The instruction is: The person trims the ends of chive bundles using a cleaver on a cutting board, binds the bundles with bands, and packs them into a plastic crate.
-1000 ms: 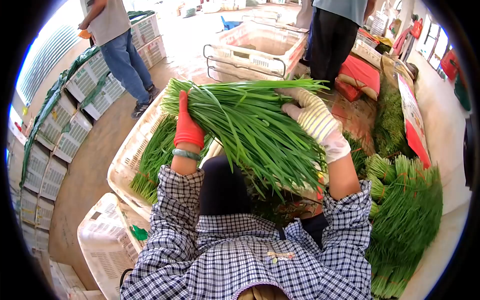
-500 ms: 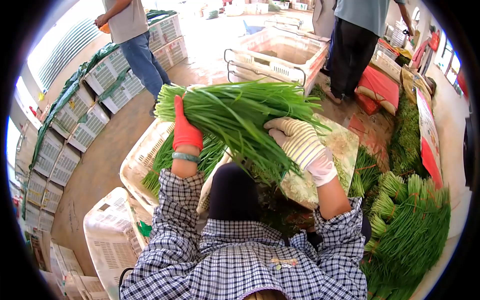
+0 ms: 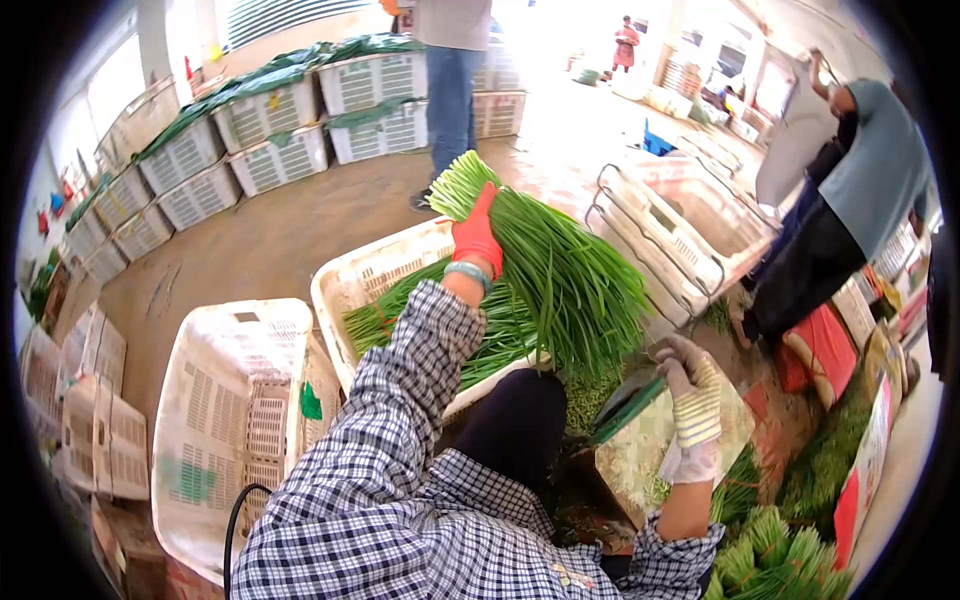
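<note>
Floor and back wall: brown floor (image 3: 250, 260), kinda shiny toward the bright end; stacked white crates (image 3: 275, 115) run along the far side with a green cover (image 3: 370, 45) draped over them
Left hand: red-gloved left hand (image 3: 477, 238) has its fingers wrapped round the green bunch (image 3: 560, 260) near its pale cut ends, thumb pointing up along the stalks
Bunch: held up over the front crate (image 3: 385, 255), pale ends toward the far side, leafy tips fanning down to the right; more greens (image 3: 500, 335) lie in that crate underneath
Right hand: striped-gloved right hand (image 3: 692, 385) is off the bunch, above a speckled slab (image 3: 625, 465); fingers look bent, can't tell if they're gripping anything; dark green strip (image 3: 628, 410) sits just beside them
Around: another white crate (image 3: 205, 420) on the left; tied bundles (image 3: 775, 550) bottom right
People: one in jeans (image 3: 450, 100) at the back; another in dark trousers (image 3: 815, 255), bent over on the right
</note>
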A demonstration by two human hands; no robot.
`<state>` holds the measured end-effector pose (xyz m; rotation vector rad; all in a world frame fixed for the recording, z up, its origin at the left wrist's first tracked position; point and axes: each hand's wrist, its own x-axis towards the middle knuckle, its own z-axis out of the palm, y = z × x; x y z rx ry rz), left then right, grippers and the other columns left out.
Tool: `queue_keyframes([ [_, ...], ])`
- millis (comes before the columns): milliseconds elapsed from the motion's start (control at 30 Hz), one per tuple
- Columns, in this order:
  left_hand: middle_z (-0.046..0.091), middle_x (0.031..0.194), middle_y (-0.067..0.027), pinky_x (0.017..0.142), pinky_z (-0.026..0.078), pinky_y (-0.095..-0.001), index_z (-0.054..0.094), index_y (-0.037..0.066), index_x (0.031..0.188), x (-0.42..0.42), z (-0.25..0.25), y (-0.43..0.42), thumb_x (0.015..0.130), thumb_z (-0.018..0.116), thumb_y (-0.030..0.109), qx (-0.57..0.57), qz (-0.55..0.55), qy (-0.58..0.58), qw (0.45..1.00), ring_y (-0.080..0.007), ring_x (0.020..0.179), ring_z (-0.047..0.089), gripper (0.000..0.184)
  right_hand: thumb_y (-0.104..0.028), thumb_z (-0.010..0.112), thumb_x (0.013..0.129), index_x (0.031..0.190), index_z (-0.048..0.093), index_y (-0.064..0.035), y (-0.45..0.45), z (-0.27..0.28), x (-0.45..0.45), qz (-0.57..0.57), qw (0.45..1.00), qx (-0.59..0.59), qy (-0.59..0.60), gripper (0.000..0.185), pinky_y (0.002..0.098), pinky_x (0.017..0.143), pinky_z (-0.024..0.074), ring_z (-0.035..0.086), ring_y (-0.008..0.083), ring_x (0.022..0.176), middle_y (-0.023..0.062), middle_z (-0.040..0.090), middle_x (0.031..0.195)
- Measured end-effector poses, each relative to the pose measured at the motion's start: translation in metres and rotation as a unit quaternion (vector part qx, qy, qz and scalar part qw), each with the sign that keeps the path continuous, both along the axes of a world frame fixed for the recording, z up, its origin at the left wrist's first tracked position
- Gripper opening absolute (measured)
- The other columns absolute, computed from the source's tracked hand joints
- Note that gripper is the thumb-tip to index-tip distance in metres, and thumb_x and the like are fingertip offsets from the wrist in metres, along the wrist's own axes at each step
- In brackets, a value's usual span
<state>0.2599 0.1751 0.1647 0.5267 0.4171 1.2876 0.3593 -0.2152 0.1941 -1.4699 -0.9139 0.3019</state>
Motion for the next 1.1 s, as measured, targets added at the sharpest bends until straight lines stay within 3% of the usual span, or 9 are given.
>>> queue_keyframes([
  [100, 0.067, 0.108, -0.0101, 0.081, 0.055, -0.0477, 0.063, 0.007, 0.114, 0.012, -0.057, 0.099, 0.076, 0.079, 0.038, -0.095, 0.032, 0.067, 0.993, -0.0301, 0.095, 0.066, 0.051, -0.001, 0.056, 0.090, 0.120, 0.061, -0.0007, 0.000, -0.013, -0.007, 0.003, 0.999, -0.046, 0.008, 0.031, 0.0230, 0.079, 0.0472, 0.058, 0.0096, 0.088, 0.0037, 0.065, 0.095],
  [133, 0.064, 0.115, -0.0105, 0.083, 0.054, -0.0455, 0.056, 0.004, 0.122, 0.002, -0.055, 0.101, 0.072, 0.082, 0.034, -0.126, -0.016, 0.025, 0.992, -0.0298, 0.097, 0.064, 0.064, 0.000, 0.054, 0.091, 0.121, 0.060, 0.0007, -0.001, -0.018, -0.007, 0.001, 0.998, -0.056, 0.010, 0.030, 0.0239, 0.078, 0.0483, 0.058, 0.0107, 0.086, 0.0046, 0.065, 0.096],
  [200, 0.064, 0.118, -0.0125, 0.091, 0.050, -0.0533, 0.057, 0.007, 0.123, -0.011, -0.035, 0.081, 0.076, 0.078, 0.042, -0.145, -0.024, -0.001, 0.989, -0.0348, 0.101, 0.063, 0.062, -0.001, 0.053, 0.092, 0.121, 0.059, 0.0013, -0.004, -0.023, -0.014, 0.010, 0.998, -0.062, 0.023, 0.030, 0.0259, 0.079, 0.0497, 0.059, 0.0121, 0.085, 0.0056, 0.064, 0.097],
  [533, 0.061, 0.124, -0.0133, 0.092, 0.049, -0.0496, 0.052, 0.006, 0.129, -0.010, -0.072, 0.152, 0.074, 0.079, 0.044, -0.188, 0.076, 0.071, 0.977, -0.0335, 0.104, 0.061, 0.072, 0.000, 0.053, 0.091, 0.120, 0.060, 0.0019, -0.004, -0.041, -0.018, 0.018, 0.995, -0.090, 0.035, 0.029, 0.0259, 0.080, 0.0501, 0.060, 0.0126, 0.085, 0.0067, 0.065, 0.097],
  [633, 0.061, 0.123, -0.0130, 0.091, 0.051, -0.0467, 0.051, 0.006, 0.130, -0.011, -0.084, 0.166, 0.073, 0.082, 0.036, -0.189, 0.080, 0.066, 0.976, -0.0325, 0.102, 0.062, 0.071, 0.001, 0.053, 0.091, 0.120, 0.060, 0.0022, -0.003, -0.042, -0.019, 0.020, 0.994, -0.101, 0.032, 0.030, 0.0261, 0.079, 0.0502, 0.061, 0.0128, 0.085, 0.0074, 0.066, 0.096],
  [733, 0.063, 0.119, -0.0144, 0.095, 0.046, -0.0336, 0.054, -0.002, 0.124, -0.020, -0.046, 0.114, 0.060, 0.091, 0.022, -0.083, 0.216, 0.096, 0.968, -0.0258, 0.106, 0.061, 0.078, 0.001, 0.054, 0.091, 0.120, 0.060, 0.0022, -0.005, -0.048, -0.021, 0.020, 0.994, -0.087, 0.057, 0.030, 0.0260, 0.079, 0.0501, 0.061, 0.0127, 0.084, 0.0073, 0.066, 0.095],
  [867, 0.062, 0.118, -0.0143, 0.093, 0.047, -0.0346, 0.051, -0.002, 0.125, -0.019, -0.005, 0.068, 0.059, 0.089, 0.017, 0.139, 0.271, 0.170, 0.937, -0.0253, 0.104, 0.061, 0.078, 0.000, 0.057, 0.090, 0.119, 0.062, 0.0005, -0.005, -0.049, -0.022, 0.032, 0.992, -0.104, 0.070, 0.030, 0.0237, 0.083, 0.0474, 0.059, 0.0106, 0.090, 0.0046, 0.065, 0.097],
  [1033, 0.062, 0.117, -0.0152, 0.093, 0.047, -0.0350, 0.048, -0.004, 0.126, -0.008, 0.016, 0.048, 0.061, 0.088, 0.016, 0.165, 0.249, 0.247, 0.922, -0.0271, 0.104, 0.061, 0.080, 0.001, 0.058, 0.089, 0.120, 0.061, 0.0008, -0.009, -0.052, -0.025, 0.038, 0.990, -0.106, 0.080, 0.031, 0.0245, 0.083, 0.0486, 0.060, 0.0110, 0.090, 0.0048, 0.065, 0.097],
  [1100, 0.061, 0.118, -0.0161, 0.094, 0.048, -0.0345, 0.047, -0.005, 0.126, -0.004, 0.023, 0.037, 0.062, 0.087, 0.015, 0.155, 0.235, 0.112, 0.953, -0.0272, 0.105, 0.061, 0.078, -0.001, 0.059, 0.089, 0.121, 0.060, 0.0006, -0.016, -0.067, -0.021, 0.032, 0.991, -0.080, 0.103, 0.031, 0.0248, 0.083, 0.0489, 0.060, 0.0109, 0.090, 0.0047, 0.065, 0.098],
])
